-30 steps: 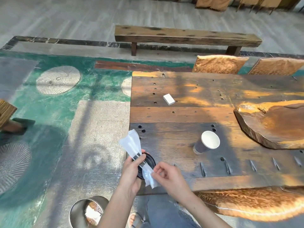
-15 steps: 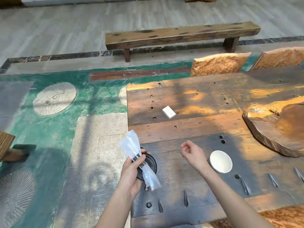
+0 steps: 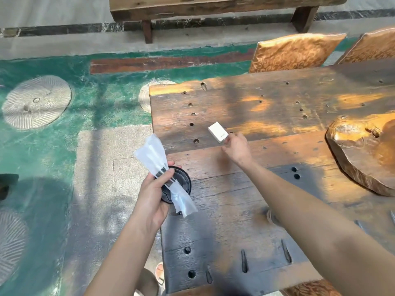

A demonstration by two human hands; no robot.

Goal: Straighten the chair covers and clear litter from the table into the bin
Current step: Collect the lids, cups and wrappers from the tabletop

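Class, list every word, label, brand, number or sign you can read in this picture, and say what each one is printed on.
No text here can be read.
Small white box on the wooden table: a short dark print on its near side, too small to read.
Clear plastic wrapper held in the left hand: dark stripes, no legible lettering.
Black lid behind the wrapper: no readable marking.

The place looks like a rustic teahouse or restaurant seating area, shown by a heavy old-plank tabletop [image 3: 267, 107] carrying a polished burl slab [image 3: 363, 150], gold patterned chair covers [image 3: 292, 52], a rough wooden bench [image 3: 213, 7], and millstones [image 3: 36, 101] set into the green-painted floor [image 3: 102, 107].
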